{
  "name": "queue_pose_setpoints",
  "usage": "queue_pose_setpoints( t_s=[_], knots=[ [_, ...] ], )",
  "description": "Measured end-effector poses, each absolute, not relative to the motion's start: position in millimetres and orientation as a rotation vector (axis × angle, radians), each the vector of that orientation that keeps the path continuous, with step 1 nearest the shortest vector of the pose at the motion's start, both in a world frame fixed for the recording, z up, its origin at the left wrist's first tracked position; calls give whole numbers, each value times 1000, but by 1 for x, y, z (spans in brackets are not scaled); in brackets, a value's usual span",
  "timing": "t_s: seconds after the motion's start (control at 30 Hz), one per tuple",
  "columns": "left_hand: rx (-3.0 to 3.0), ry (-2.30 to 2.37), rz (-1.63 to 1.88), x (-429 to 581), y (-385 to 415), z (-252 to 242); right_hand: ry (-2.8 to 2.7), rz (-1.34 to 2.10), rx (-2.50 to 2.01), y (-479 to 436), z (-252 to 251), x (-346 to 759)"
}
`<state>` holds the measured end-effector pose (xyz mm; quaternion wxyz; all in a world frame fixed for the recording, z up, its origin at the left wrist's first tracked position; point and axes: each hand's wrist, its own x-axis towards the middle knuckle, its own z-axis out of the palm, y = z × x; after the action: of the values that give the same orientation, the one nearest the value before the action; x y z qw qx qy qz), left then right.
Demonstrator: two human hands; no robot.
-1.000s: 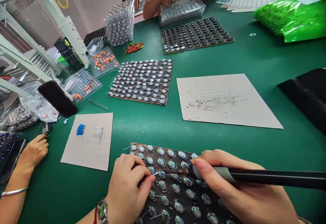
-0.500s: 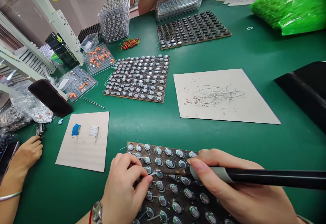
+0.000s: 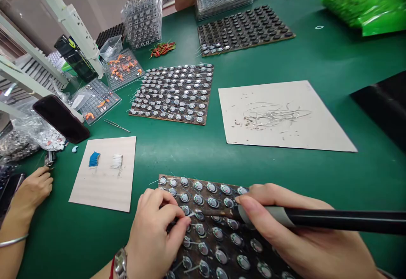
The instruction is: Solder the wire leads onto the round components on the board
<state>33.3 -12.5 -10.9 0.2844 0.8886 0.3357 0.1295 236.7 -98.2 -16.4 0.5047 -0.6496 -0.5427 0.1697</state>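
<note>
My left hand (image 3: 158, 224) is closed in a pinch on a thin white wire (image 3: 191, 214), just above a dark board (image 3: 231, 250) set with rows of small round metal parts. My right hand (image 3: 294, 228) grips a soldering iron (image 3: 345, 220) with a black handle and grey sleeve. The iron's dark tip reaches left to one of the round parts, right beside the wire end; whether it touches cannot be made out. Short wires stick out from several parts along the board's left side. My right hand covers the board's right part.
A card (image 3: 104, 194) holds blue and white wire pieces. Loose wires lie on a larger card (image 3: 317, 137). Behind are two more filled boards (image 3: 171, 95), tweezers (image 3: 116, 125), trays with orange parts (image 3: 123, 69), and a phone (image 3: 60, 118). Other people's hands (image 3: 33, 190) show left and at the back.
The view has shifted slightly, so things at the back sit higher in the picture. My hands, the wire and the iron keep nearly the same place on the board.
</note>
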Motion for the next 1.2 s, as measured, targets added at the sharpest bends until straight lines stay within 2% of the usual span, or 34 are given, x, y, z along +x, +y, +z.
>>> queue_pose_setpoints(
  t_s=[0.63,1.2],
  knots=[
    [2346,953,331,33,4,6,-1144,345,-1540,-88,-11,250],
    [2261,1003,241,52,11,-7,-1167,416,-1496,-83,-21,245]
  ],
)
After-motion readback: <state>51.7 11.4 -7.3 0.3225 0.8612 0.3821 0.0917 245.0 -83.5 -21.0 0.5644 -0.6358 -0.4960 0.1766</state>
